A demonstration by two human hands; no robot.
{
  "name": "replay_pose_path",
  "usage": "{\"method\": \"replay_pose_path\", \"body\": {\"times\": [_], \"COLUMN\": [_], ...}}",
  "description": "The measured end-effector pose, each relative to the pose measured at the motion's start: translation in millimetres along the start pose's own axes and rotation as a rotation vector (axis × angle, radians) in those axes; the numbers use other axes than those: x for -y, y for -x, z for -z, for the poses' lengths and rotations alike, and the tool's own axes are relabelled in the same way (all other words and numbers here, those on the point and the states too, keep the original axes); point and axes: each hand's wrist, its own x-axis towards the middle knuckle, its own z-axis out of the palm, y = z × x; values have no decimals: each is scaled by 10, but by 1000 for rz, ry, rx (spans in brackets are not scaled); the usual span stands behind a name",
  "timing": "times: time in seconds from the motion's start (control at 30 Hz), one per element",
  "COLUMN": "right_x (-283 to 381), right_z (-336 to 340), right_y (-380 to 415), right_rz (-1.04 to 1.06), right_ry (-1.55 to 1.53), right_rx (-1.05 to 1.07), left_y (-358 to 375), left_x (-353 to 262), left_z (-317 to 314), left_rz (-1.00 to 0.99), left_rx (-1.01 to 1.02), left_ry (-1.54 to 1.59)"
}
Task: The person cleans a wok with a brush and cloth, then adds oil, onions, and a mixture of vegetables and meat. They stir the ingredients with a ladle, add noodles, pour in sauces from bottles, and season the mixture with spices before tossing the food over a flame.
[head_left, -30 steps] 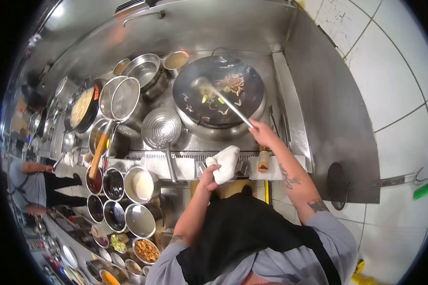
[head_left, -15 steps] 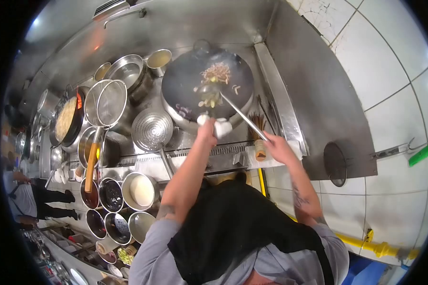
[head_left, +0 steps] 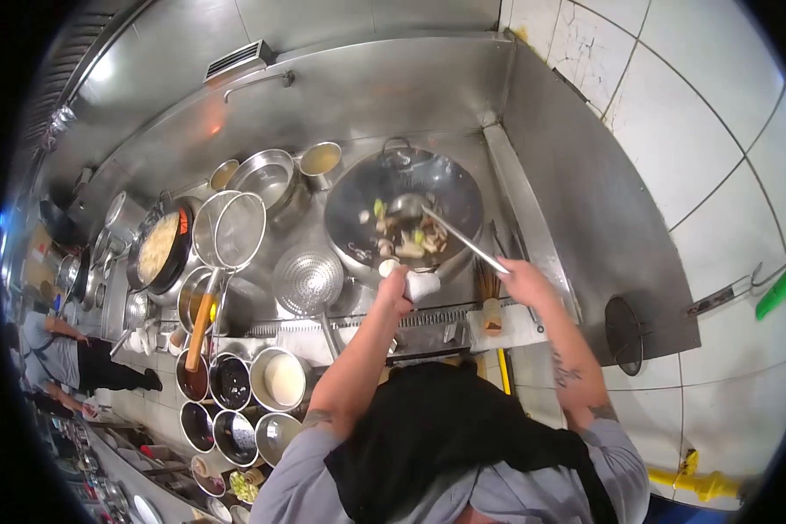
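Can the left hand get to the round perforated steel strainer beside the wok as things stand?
Probably not right away: the left hand grips a white cloth at the black wok's rim. The perforated steel strainer sits unobstructed nearby.

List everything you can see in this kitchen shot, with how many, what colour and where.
wok: one, dark, on the burner at centre, food inside
ladle: one, steel, its bowl in the wok
cloth: one, white, at the wok's near rim
strainers: two, wire mesh, left of the wok
perforated scoop: one, steel, beside the wok
sauce pots: several, steel, lower left
second pan: one, yellow contents, far left
co-worker: one, grey top, far left edge
left hand: gripping the cloth at the wok
right hand: holding the ladle handle
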Motion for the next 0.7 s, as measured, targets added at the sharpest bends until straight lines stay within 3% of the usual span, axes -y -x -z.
{"method": "replay_pose_path", "body": {"times": [0.03,0.17,0.2,0.23,0.27,0.37,0.43,0.47,0.5,0.53,0.57,0.7], "right_x": [105,-311,-412,-557,-705,-571,-726,-584,-402,43,276,971], "right_z": [-144,-705,-768,-818,-826,-740,-777,-819,-835,-643,-585,-601], "right_y": [-60,104,188,306,462,714,641,635,644,768,812,894], "right_rz": [-85,213,162,108,50,56,74,63,47,-10,14,158], "right_ry": [7,-306,-364,-407,-432,-520,-561,-623,-681,-761,-797,-782], "right_rx": [-39,-325,-277,-209,-119,-80,-40,43,126,239,317,630], "left_y": [-58,741,751,705,932,81,81,-188,222,290,-178,791], "left_x": [65,721,831,820,511,187,-15,14,-68,26,271,509], "left_z": [78,256,260,205,-130,-137,-365,-268,-388,-330,-90,560], "left_rz": [5,-249,-363,-332,-193,-121,-215,-189,-199,-271,-288,-120], "left_rx": [3,-120,-161,-88,-142,104,-64,-4,-196,-221,-195,74], "left_ry": [-2,-109,-163,-5,51,112,76,51,-59,-15,-14,292]}}
